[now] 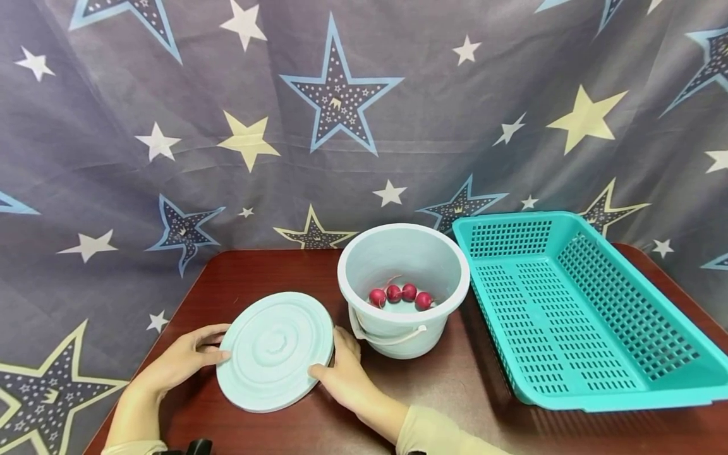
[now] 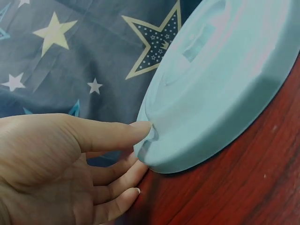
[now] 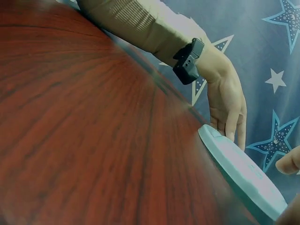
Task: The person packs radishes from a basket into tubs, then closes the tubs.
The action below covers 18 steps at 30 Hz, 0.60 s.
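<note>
A round pale blue-green bucket lid (image 1: 275, 351) with concentric ridges lies on the table. My left hand (image 1: 179, 361) pinches its left rim, thumb on top at a small notch and fingertips at the edge below, as the left wrist view shows. At the lid's right side is my right hand (image 1: 348, 374), fingers beside the rim; in the right wrist view its thumb (image 3: 289, 161) stands above the lid (image 3: 243, 171) with a gap. Behind it stands a matching bucket (image 1: 406, 335), uncovered, its handle hanging down in front. Several red radishes (image 1: 409, 292) sit on its bottom.
A large turquoise plastic basket (image 1: 569, 402) with slotted floor and walls takes up the table's right side, close to the bucket. The dark red wooden table (image 1: 250, 272) ends at a curtain (image 1: 199, 126) printed with stars.
</note>
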{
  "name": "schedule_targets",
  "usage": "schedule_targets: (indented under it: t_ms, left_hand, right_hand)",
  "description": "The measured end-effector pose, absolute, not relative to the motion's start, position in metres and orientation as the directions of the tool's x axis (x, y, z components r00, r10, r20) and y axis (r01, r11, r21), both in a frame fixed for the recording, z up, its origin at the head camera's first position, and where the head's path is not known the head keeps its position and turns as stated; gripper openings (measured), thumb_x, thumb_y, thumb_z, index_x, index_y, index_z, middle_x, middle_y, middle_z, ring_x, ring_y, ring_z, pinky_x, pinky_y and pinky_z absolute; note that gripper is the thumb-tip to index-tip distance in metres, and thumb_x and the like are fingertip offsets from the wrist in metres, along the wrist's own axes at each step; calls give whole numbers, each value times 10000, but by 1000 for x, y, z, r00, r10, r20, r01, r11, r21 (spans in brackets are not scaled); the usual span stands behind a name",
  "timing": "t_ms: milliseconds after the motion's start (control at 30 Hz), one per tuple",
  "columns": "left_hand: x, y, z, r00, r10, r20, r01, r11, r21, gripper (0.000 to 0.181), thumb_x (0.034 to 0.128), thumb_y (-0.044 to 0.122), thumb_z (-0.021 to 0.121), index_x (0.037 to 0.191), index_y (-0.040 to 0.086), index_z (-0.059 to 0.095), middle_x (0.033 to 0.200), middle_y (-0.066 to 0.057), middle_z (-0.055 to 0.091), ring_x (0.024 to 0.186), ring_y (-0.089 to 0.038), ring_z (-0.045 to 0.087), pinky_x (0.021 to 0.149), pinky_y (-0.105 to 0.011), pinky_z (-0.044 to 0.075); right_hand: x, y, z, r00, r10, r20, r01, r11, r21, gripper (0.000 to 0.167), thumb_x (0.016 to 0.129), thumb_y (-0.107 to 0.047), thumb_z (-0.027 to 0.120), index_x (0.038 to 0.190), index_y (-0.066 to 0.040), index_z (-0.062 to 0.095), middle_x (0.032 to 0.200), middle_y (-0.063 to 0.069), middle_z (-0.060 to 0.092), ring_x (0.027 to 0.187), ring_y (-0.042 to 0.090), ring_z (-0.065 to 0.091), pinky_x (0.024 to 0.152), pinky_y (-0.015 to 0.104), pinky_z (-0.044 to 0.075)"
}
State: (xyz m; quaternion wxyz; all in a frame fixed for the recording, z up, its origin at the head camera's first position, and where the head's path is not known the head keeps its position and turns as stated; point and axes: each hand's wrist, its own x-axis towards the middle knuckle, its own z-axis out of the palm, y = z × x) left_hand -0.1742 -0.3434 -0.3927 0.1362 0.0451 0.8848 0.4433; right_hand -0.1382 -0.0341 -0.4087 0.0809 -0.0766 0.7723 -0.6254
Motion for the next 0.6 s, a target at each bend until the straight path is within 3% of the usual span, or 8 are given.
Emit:
schedule_targets:
  t_ms: [67,133,233,400,600]
  left_hand:
    - [-174,-344,-391,-961,186,-207,-51,614,787,618,923,183,705,1408,-100,448,1290,-254,563,1108,-303,589,779,-281,524]
    - [-173,-346,-390,-962,182,-205,-50,619,784,608,937,198,689,1415,-89,448,1292,-256,565,1123,-283,571,775,-306,525]
    - [-172,-350,-386,-965,172,-198,-51,616,786,608,960,220,660,1439,-71,426,1310,-258,561,1084,-162,576,766,-325,521]
    - [-166,-357,-372,-978,164,-126,-1,608,794,579,994,244,607,1457,-47,416,1309,-185,580,994,8,556,763,-299,499]
    - [-152,-363,-344,-990,133,-54,27,545,838,517,1014,244,579,1473,45,447,1183,112,617,1000,-28,588,781,-258,513]
  right_hand:
    - [-137,-34,-409,-973,-231,-21,-14,148,-989,867,807,-49,667,1522,101,200,1581,249,161,1348,375,349,1095,462,330]
    - [-136,-34,-408,-969,-246,-3,-20,91,-996,865,827,-16,647,1540,73,165,1597,210,132,1170,297,496,950,332,457]
    - [-134,-34,-406,-959,-278,50,-61,31,-998,845,852,17,620,1558,27,155,1608,136,115,931,166,501,752,208,456]
    - [-129,-34,-399,-934,-314,170,-194,47,-980,799,905,-44,619,1575,-58,183,1612,10,121,936,119,498,835,247,467]
    - [-123,-31,-385,-900,-322,295,-324,40,-945,845,918,-170,666,1591,-133,156,1619,-55,103,1001,101,488,892,284,469]
